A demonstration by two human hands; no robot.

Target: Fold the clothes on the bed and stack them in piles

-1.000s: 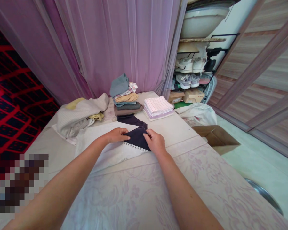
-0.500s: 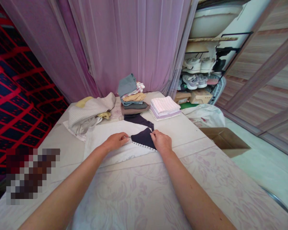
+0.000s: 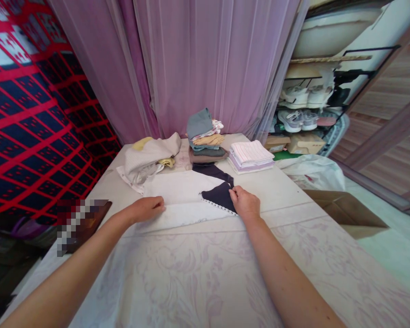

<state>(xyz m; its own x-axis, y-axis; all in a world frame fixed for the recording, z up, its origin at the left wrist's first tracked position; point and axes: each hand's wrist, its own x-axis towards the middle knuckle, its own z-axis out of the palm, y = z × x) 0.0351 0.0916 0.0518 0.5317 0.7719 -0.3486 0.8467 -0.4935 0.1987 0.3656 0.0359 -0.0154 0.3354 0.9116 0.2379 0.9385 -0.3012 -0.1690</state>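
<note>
A white shirt [image 3: 177,189] with dark sleeves lies spread on the bed. One dark sleeve [image 3: 217,196], edged with a black-and-white dotted trim, is folded in over the white body; the other dark part [image 3: 212,172] lies behind it. My right hand [image 3: 246,202] pinches the outer edge of the folded sleeve. Over the left part of the white cloth, my left hand [image 3: 150,208] has its fingers curled together; whether fabric is between them is hidden.
Behind the shirt stand a pile of folded clothes [image 3: 207,141] and a stack of pink and lilac folded cloths [image 3: 251,155]. Crumpled beige cloth [image 3: 150,157] lies back left. Right of the bed are a cardboard box [image 3: 345,209] and a shoe rack [image 3: 355,73].
My left hand has moved left, off the tip of the folded sleeve and onto the white cloth. My right hand still holds the sleeve's edge. The whole view has shifted slightly left.
</note>
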